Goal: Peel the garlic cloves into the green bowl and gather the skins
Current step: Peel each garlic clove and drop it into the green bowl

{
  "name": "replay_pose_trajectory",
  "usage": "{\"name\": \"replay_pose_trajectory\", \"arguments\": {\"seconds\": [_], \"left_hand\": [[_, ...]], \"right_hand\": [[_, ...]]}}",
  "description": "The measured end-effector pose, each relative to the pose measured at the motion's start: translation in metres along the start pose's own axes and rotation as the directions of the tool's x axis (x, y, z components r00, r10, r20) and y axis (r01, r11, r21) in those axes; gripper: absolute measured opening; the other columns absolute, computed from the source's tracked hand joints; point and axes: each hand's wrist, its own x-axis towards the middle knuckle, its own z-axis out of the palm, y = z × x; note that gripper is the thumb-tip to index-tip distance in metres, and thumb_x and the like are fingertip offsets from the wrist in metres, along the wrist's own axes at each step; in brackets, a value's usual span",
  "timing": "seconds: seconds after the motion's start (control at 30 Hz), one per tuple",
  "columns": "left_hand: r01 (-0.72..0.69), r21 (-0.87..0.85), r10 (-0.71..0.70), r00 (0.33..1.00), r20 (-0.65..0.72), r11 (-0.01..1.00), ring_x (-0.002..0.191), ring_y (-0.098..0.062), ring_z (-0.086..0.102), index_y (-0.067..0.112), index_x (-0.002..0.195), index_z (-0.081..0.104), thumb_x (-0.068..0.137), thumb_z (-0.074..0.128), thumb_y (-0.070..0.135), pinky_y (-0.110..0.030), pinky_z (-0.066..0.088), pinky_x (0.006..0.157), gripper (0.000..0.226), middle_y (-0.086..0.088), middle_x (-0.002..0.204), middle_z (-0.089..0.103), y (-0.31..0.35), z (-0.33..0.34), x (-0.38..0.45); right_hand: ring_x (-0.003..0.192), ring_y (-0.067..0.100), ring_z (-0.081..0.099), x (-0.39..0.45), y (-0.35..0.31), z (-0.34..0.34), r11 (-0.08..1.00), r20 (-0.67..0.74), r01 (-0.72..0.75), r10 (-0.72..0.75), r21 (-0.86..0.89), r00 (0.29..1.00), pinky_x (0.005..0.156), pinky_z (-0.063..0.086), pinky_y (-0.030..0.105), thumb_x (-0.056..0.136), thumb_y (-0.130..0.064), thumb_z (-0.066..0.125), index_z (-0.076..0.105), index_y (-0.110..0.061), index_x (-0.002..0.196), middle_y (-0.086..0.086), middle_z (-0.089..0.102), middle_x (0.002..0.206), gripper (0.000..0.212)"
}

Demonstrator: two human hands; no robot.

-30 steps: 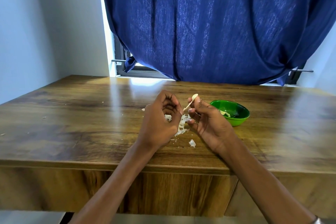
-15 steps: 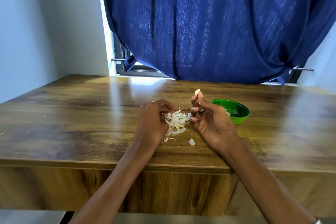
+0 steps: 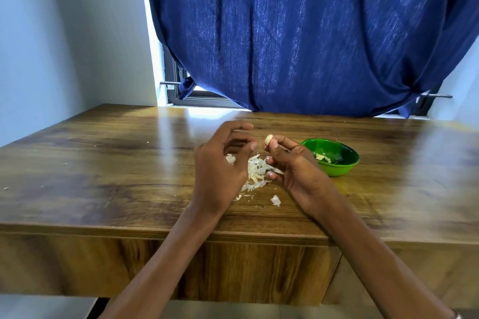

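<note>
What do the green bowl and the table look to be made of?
Green bowl: probably glossy plastic, possibly glazed ceramic; uniform colour with bright highlights on its wall. Table: wood or wood-look laminate, semi-gloss; brown grain streaks and window light reflected on its top.

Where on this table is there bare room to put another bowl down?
The wooden table is bare left of the left hand, bar a few crumbs, and right of the green bowl. It is crowded between the hands, around the skin pile.
</note>
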Motion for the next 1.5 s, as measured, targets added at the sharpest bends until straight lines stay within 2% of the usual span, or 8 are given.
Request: {"name": "replay_pose_trajectory", "arguments": {"seconds": [0.1, 0.2, 0.43, 0.6, 0.8, 0.97, 1.27, 1.5], "left_hand": [[0.012, -0.058, -0.011, 1.0, 0.014, 0.998, 0.084, -0.011, 0.075, 0.006, 0.112, 0.068, 0.085, 0.079, 0.0, -0.027, 0.06, 0.079, 0.03, 0.002, 0.091, 0.076, 0.0014, 0.0, -0.0004], [0.016, -0.065, -0.014, 1.0, 0.026, 0.998, 0.082, -0.013, 0.075, 0.007, 0.112, 0.068, 0.083, 0.079, 0.0, -0.03, 0.061, 0.079, 0.031, 0.001, 0.09, 0.076, 0.003, -0.0002, -0.0008], [0.061, -0.083, -0.06, 0.998, 0.017, 0.995, 0.078, -0.011, 0.075, 0.008, 0.11, 0.065, 0.08, 0.083, 0.002, -0.027, 0.061, 0.075, 0.035, 0.003, 0.087, 0.076, 0.005, -0.0032, -0.0008], [0.116, -0.082, -0.118, 0.993, -0.017, 0.99, 0.074, -0.011, 0.075, 0.01, 0.105, 0.059, 0.075, 0.086, 0.004, -0.025, 0.061, 0.07, 0.041, 0.002, 0.082, 0.076, 0.0029, -0.0037, -0.0008], [0.128, -0.039, -0.129, 0.991, -0.044, 0.991, 0.072, -0.004, 0.074, 0.012, 0.102, 0.055, 0.073, 0.089, 0.008, -0.02, 0.06, 0.067, 0.045, 0.005, 0.08, 0.075, 0.0027, -0.0046, 0.0001], [0.147, -0.015, -0.147, 0.989, -0.015, 0.989, 0.07, -0.002, 0.073, 0.01, 0.102, 0.054, 0.072, 0.09, 0.007, -0.015, 0.056, 0.065, 0.047, 0.007, 0.079, 0.075, 0.0033, -0.0043, 0.0005], [0.192, -0.009, -0.192, 0.981, 0.015, 0.981, 0.064, -0.006, 0.072, 0.005, 0.103, 0.051, 0.07, 0.09, 0.007, -0.018, 0.058, 0.063, 0.051, 0.004, 0.079, 0.075, 0.0012, -0.0055, 0.0004], [0.189, -0.001, -0.189, 0.982, 0.019, 0.982, 0.063, -0.005, 0.071, 0.009, 0.099, 0.049, 0.071, 0.089, 0.006, -0.015, 0.056, 0.062, 0.05, 0.004, 0.076, 0.074, -0.0001, -0.0055, 0.0006]], "right_hand": [[0.076, 0.009, 0.057, -0.0007, 0.0019, 0.0016, 0.994, -0.006, 0.026, -0.027, -0.104, 1.0, 0.054, 0.046, 0.021, 0.092, -0.023, 0.069, 0.071, -0.019, 0.102, 0.001, 0.069, 0.093, 0.011], [0.073, 0.008, 0.058, -0.0029, 0.0008, 0.0024, 0.988, -0.01, 0.054, -0.056, -0.144, 0.998, 0.055, 0.047, 0.023, 0.094, -0.019, 0.067, 0.071, -0.02, 0.099, -0.002, 0.07, 0.086, 0.007], [0.065, 0.001, 0.062, -0.0066, -0.0005, 0.0044, 0.969, -0.018, 0.113, -0.119, -0.22, 0.993, 0.054, 0.049, 0.022, 0.094, -0.017, 0.067, 0.072, -0.02, 0.101, -0.007, 0.074, 0.083, 0.009], [0.066, 0.006, 0.066, -0.0074, 0.0017, 0.0043, 0.894, -0.029, 0.249, -0.28, -0.372, 0.96, 0.054, 0.052, 0.028, 0.093, -0.016, 0.07, 0.073, -0.021, 0.103, -0.005, 0.077, 0.091, 0.011], [0.072, 0.003, 0.071, -0.009, 0.0018, 0.0085, 0.843, 0.025, 0.363, -0.385, -0.397, 0.922, 0.054, 0.049, 0.013, 0.088, -0.01, 0.074, 0.074, -0.025, 0.1, -0.006, 0.078, 0.09, 0.019], [0.073, 0.005, 0.073, -0.0075, 0.003, 0.0067, 0.784, 0.03, 0.397, -0.437, -0.478, 0.899, 0.056, 0.053, 0.015, 0.085, -0.012, 0.078, 0.073, -0.029, 0.093, -0.008, 0.077, 0.087, 0.019], [0.075, 0.005, 0.074, -0.0045, 0.0081, 0.0037, 0.719, 0.035, 0.414, -0.478, -0.558, 0.878, 0.067, 0.058, 0.018, 0.084, -0.009, 0.079, 0.077, -0.014, 0.096, -0.006, 0.077, 0.089, 0.014], [0.075, 0.002, 0.073, -0.0064, 0.0078, 0.0046, 0.688, 0.066, 0.428, -0.486, -0.587, 0.872, 0.069, 0.057, 0.015, 0.084, -0.005, 0.078, 0.075, -0.021, 0.095, -0.012, 0.075, 0.086, 0.02]]}}
